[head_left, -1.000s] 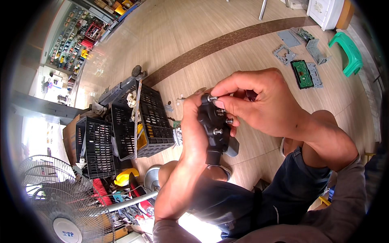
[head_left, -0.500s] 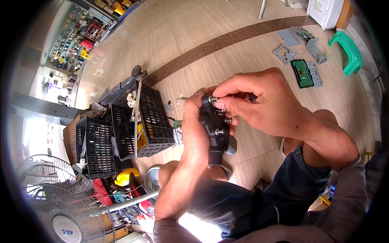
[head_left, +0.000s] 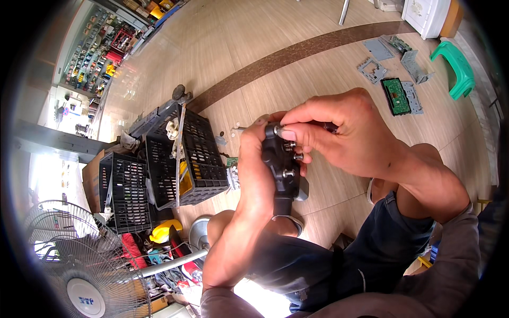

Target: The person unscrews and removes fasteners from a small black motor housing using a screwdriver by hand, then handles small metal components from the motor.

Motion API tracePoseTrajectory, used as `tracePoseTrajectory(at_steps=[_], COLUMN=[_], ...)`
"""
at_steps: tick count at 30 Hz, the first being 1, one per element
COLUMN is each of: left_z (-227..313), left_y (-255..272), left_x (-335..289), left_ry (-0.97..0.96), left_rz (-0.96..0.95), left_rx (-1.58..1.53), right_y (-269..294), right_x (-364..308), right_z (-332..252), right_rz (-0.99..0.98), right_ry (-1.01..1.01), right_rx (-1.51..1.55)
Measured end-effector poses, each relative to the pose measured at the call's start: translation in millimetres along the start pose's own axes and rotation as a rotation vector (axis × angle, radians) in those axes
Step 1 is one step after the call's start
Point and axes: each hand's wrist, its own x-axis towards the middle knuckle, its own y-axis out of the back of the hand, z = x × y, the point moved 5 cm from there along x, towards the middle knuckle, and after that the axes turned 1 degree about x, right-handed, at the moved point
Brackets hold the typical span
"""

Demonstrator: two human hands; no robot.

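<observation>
Wire-caged fan [head_left: 86, 298] is standing at far left, lower corner. Yellow object [head_left: 165, 231] is lying right of it, among mixed clutter. Two black plastic crates are sitting above: smaller crate [head_left: 127, 193], then larger crate [head_left: 207, 183]. Left hand [head_left: 256, 159] is wrapping around a black part [head_left: 273, 161], holding it in front of the person, above the knees. Several metal studs [head_left: 289, 173] are sticking out of the part's right side. Right hand [head_left: 355, 135] is closing narrow, thumb and index finger pinching a metal bolt [head_left: 278, 130] at the part's upper end. Dark object is showing by its curled fingers; mostly hidden, can't tell what. Farther right, green circuit board [head_left: 395, 97] is lying on the floor near grey metal plates [head_left: 378, 50]; green stool [head_left: 459, 71] is standing rightmost.
</observation>
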Motion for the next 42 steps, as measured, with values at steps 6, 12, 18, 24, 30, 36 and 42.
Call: tracePoseTrajectory(at_steps=[6, 12, 18, 24, 30, 36, 42], left_z=[1, 3, 3, 3, 1, 2, -4], left_y=[0, -1, 0, 3, -3, -5, 3], left_x=[-2, -2, -2, -1, -2, -3, 0], left_ry=[-0.014, -0.04, -0.054, -0.068, -0.08, -0.055, -0.025], left_rz=[0.022, 0.009, 0.036, 0.066, -0.004, -0.039, 0.011], left_rx=[0.012, 0.11, 0.116, 0.102, 0.128, 0.146, 0.113], right_y=[-1, 0, 0, 1, -4, -9, -7], right_x=[0, 0, 2, 3, 1, 3, 3], right_z=[1, -2, -3, -7, 6, 7, 5], right_rz=[-0.007, -0.043, -0.065, -0.094, -0.167, -0.2, -0.104], right_ry=[0.051, 0.033, 0.049, 0.06, -0.214, -0.371, -0.293], right_rx=[-0.046, -0.015, -0.002, -0.065, 0.083, 0.197, 0.259])
